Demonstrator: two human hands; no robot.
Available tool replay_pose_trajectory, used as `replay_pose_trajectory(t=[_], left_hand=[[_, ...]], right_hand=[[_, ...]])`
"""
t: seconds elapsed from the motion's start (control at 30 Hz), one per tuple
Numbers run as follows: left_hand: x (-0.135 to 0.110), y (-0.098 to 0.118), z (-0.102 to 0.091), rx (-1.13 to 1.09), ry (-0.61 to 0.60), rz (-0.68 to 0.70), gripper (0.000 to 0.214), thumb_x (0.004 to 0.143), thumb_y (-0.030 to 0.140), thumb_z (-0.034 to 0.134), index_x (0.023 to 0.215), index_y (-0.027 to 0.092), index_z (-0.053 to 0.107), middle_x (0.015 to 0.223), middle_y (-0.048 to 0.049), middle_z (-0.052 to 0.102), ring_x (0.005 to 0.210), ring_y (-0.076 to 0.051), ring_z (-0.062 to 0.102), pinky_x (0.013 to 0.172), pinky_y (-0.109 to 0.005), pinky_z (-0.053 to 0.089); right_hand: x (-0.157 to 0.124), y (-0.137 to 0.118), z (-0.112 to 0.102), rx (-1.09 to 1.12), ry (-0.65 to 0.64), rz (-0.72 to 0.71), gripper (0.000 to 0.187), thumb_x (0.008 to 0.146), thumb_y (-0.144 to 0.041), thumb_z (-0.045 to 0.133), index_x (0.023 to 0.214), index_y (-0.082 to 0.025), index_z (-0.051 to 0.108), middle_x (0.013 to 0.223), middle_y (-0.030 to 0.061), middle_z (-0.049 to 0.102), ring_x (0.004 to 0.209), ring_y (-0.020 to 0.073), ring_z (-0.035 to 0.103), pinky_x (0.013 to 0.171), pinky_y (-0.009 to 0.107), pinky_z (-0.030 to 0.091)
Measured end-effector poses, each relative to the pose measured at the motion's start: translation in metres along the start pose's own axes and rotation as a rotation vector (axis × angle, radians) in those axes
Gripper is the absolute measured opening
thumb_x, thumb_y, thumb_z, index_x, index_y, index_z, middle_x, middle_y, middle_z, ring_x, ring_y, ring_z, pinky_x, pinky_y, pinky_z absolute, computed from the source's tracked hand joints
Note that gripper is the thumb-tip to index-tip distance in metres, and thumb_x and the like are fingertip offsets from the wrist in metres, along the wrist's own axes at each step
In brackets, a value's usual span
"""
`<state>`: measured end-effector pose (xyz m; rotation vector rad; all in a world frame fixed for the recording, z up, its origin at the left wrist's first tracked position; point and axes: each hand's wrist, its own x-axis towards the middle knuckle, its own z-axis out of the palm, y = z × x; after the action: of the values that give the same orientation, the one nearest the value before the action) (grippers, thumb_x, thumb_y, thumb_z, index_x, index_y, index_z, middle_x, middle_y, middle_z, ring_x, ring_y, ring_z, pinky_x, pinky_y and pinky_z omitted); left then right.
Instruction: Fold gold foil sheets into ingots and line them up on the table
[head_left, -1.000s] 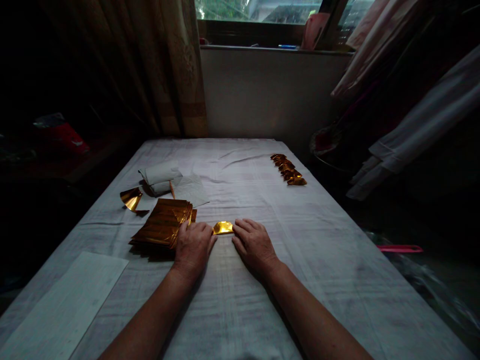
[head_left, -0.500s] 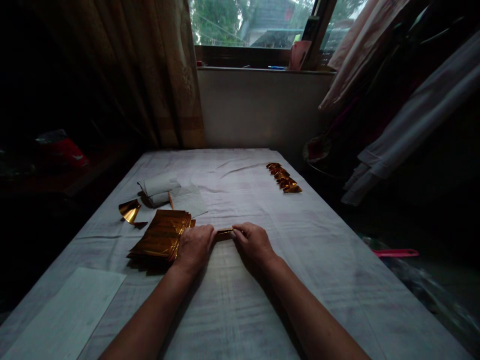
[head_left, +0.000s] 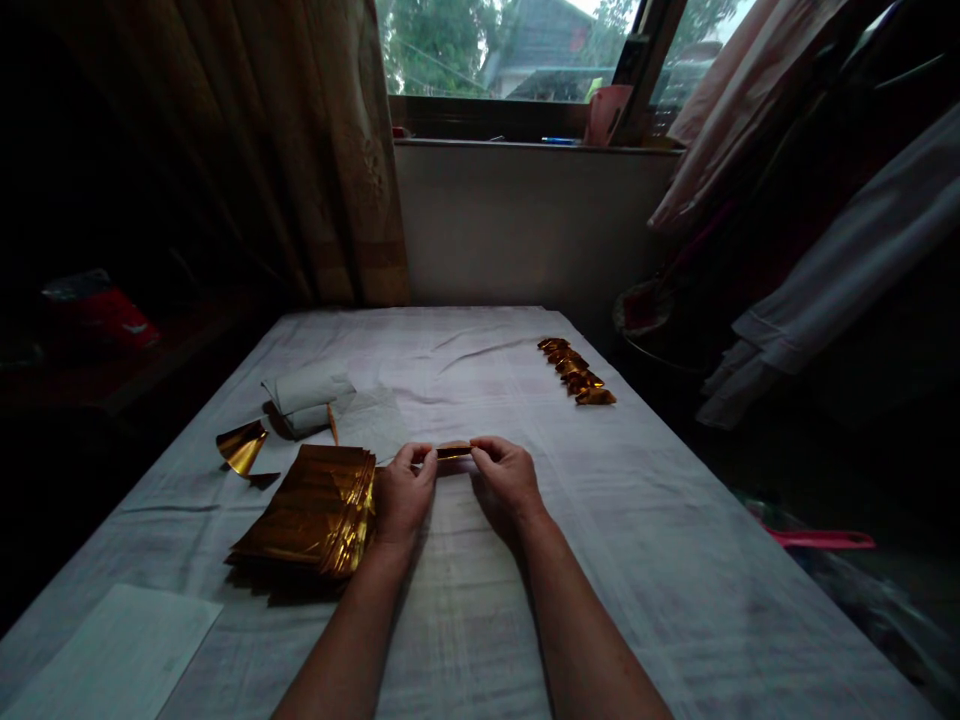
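A narrow folded strip of gold foil paper (head_left: 453, 451) is held just above the white cloth. My left hand (head_left: 402, 494) pinches its left end and my right hand (head_left: 507, 478) pinches its right end. Directly left of my left hand lies a thick stack of gold foil sheets (head_left: 315, 508). A row of several finished folded gold pieces (head_left: 577, 371) lies at the far right of the table. A single curled gold sheet (head_left: 241, 447) lies at the far left.
The table is covered with a white cloth (head_left: 675, 560). White folded paper (head_left: 307, 395) lies beyond the stack and a white sheet (head_left: 112, 660) at the near left corner. Curtains, a windowsill (head_left: 540, 145) and hanging clothes (head_left: 825, 240) surround the table.
The gold piece was pressed flat on the cloth between my hands; it has been folded into a narrow strip and lifted, with both hands now pinching its ends.
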<state>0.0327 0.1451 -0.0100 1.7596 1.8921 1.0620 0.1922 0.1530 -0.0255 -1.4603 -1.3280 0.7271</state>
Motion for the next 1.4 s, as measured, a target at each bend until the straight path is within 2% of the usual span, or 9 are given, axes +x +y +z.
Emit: replay_pose_trajectory(t=[0.13,0.33,0.53,0.73,0.83,1.0,1.13,1.4], left_hand=[[0.002,-0.005,0.004,-0.027,0.0,-0.009,0.022,0.086,0.036,0.054,0.088,0.02,0.069,0.078,-0.0035,0.075,0.065,-0.017,0.068,0.062,-0.026,0.049],[0.001,-0.004,0.002,-0.002,-0.048,0.037,0.023,0.088,0.035,0.051,0.078,0.022,0.067,0.072,-0.0024,0.072,0.065,-0.017,0.066,0.063,-0.025,0.045],[-0.002,-0.006,0.002,-0.045,-0.039,0.057,0.025,0.089,0.039,0.049,0.079,0.022,0.064,0.073,-0.0014,0.072,0.066,-0.016,0.065,0.062,-0.024,0.045],[-0.004,-0.008,0.004,-0.045,-0.018,0.053,0.025,0.09,0.039,0.049,0.079,0.022,0.065,0.074,-0.0017,0.072,0.068,-0.017,0.066,0.064,-0.024,0.046],[-0.004,-0.007,0.005,-0.048,0.006,0.059,0.026,0.09,0.039,0.048,0.079,0.022,0.064,0.074,-0.0018,0.071,0.069,-0.017,0.066,0.065,-0.025,0.046],[-0.004,-0.007,0.004,-0.049,-0.011,0.064,0.027,0.091,0.04,0.046,0.079,0.022,0.063,0.074,-0.002,0.071,0.069,-0.017,0.066,0.065,-0.025,0.046],[-0.003,-0.007,0.003,-0.052,-0.012,0.048,0.028,0.09,0.04,0.046,0.079,0.022,0.064,0.073,-0.0023,0.071,0.067,-0.018,0.065,0.065,-0.026,0.046],[-0.003,-0.005,0.002,-0.076,-0.003,0.072,0.029,0.09,0.041,0.046,0.077,0.021,0.063,0.07,-0.0018,0.069,0.064,-0.016,0.064,0.062,-0.024,0.044]], right_hand=[[0.0,-0.001,0.003,0.036,0.028,0.028,0.024,0.075,-0.033,0.056,0.08,-0.021,0.076,0.079,0.0028,0.078,0.076,0.0204,0.072,0.075,0.031,0.057],[0.0,-0.002,0.005,0.116,0.075,0.066,0.024,0.072,-0.033,0.056,0.077,-0.02,0.075,0.076,0.0031,0.077,0.074,0.0202,0.071,0.073,0.03,0.057],[0.003,0.002,0.002,0.037,0.053,0.064,0.028,0.073,-0.033,0.062,0.091,-0.019,0.078,0.09,0.0067,0.079,0.081,0.0223,0.073,0.08,0.035,0.059],[0.003,0.001,-0.007,-0.014,-0.012,0.064,0.022,0.077,-0.038,0.064,0.084,-0.023,0.079,0.087,0.0045,0.079,0.084,0.0244,0.074,0.08,0.036,0.059],[0.002,0.0,-0.008,-0.031,-0.04,0.033,0.025,0.081,-0.038,0.06,0.083,-0.024,0.08,0.085,0.0041,0.079,0.082,0.0244,0.074,0.077,0.035,0.058],[0.001,-0.001,-0.008,-0.085,0.023,-0.053,0.025,0.08,-0.037,0.061,0.092,-0.023,0.079,0.093,0.0057,0.078,0.082,0.0222,0.072,0.077,0.034,0.057],[0.002,-0.001,-0.009,-0.037,0.001,-0.112,0.023,0.081,-0.036,0.06,0.087,-0.024,0.079,0.09,0.0059,0.078,0.082,0.0214,0.073,0.077,0.033,0.057],[0.001,0.001,-0.008,0.003,-0.027,-0.101,0.024,0.084,-0.036,0.059,0.083,-0.023,0.079,0.084,0.0046,0.078,0.079,0.0213,0.073,0.074,0.031,0.057]])
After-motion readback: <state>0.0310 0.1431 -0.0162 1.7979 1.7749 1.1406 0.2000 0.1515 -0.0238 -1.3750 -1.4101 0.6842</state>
